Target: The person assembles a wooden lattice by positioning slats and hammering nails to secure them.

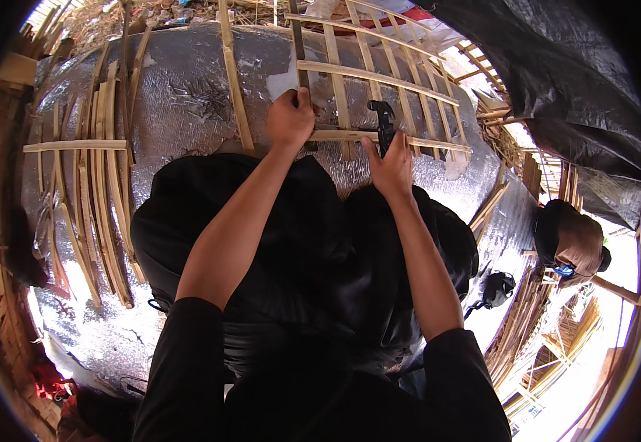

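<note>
In front of me lies a lattice of pale wooden slats [379,76], with several strips crossing one another. My left hand [291,119] is closed at its left side, around a dark wooden slat [300,48]; the fingertips are partly hidden. A black claw hammer [384,124] is in my right hand [394,166], with its head up over the lattice's near crosspiece [335,135]. Most of the handle is hidden by the hand. Left of my left hand, a single slat [232,74] lies lengthwise on the silvery sheet.
Silvery foil sheeting [180,62] covers the ground, with a pile of nails [204,97] on it. Several loose slats [103,184] lie at left under a crosspiece. Black plastic sheeting [556,74] hangs at right. Another person [569,239] is at far right, near stacked strips [519,324].
</note>
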The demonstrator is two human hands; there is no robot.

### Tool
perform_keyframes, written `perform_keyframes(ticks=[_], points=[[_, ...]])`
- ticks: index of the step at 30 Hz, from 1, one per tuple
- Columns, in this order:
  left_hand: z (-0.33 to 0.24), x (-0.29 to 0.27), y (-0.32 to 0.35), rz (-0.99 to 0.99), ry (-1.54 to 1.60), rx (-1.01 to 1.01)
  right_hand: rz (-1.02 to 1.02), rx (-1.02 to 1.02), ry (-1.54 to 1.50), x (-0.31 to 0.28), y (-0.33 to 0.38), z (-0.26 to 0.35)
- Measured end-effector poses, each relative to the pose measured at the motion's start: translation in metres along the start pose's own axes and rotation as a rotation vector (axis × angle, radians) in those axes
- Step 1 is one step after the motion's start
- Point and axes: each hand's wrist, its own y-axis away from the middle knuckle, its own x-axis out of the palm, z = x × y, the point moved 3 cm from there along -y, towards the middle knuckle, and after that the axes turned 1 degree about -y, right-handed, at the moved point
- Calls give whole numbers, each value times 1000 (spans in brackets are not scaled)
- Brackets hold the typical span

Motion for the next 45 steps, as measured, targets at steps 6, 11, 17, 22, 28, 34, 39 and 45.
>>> perform_keyframes(ticks=[6,11,17,22,28,34,39,45], points=[[14,-3,-26,90,14,27,39,140,25,11,-1,4],[-3,-16,-74,95,4,-111,15,115,14,8,2,6],[-41,-9,-115,196,32,-421,8,68,-23,8,1,1],[-23,3,-109,83,174,-250,2,45,-52,1,0,5],[-38,16,-71,42,650,-315,115,122,-99,-3,-3,-4],[-41,16,-66,-17,626,-103,-40,44,-151,-23,-23,-27],[-50,20,-73,-9,609,-13,229,418,167,-20,-70,-78],[-62,34,-79,-14,552,74,168,326,217,-26,-77,-95]])
